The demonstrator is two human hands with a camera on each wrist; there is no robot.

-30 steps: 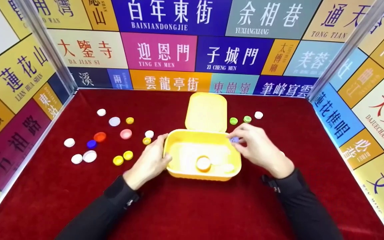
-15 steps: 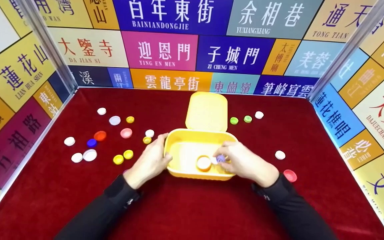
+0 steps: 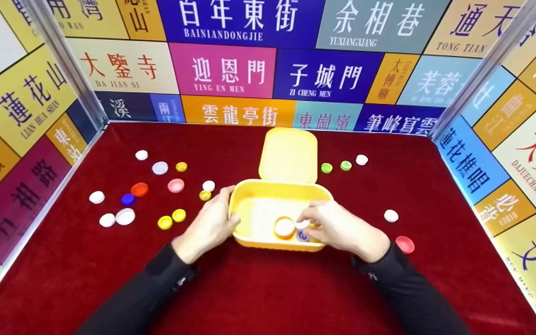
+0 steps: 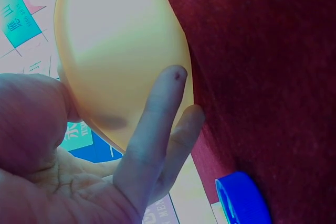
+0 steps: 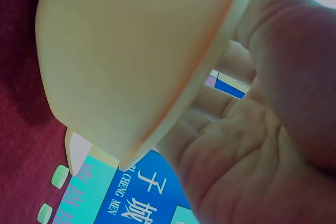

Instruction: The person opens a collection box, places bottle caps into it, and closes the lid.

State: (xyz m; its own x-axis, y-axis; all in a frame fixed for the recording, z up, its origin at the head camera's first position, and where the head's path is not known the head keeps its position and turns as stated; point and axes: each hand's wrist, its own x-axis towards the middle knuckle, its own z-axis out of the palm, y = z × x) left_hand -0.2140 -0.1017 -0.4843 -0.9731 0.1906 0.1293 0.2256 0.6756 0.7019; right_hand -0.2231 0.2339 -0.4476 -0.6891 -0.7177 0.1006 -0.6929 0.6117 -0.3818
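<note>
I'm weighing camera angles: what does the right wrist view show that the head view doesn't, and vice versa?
Only right wrist: the palm of the right hand and the outer end wall of the yellow box.
Only head: the left hand and the purple cap inside the box.
Both: the box, the right hand and two green caps.

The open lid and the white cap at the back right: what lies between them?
A green cap, then another green cap, between the lid and that white cap; the head view shows this.
</note>
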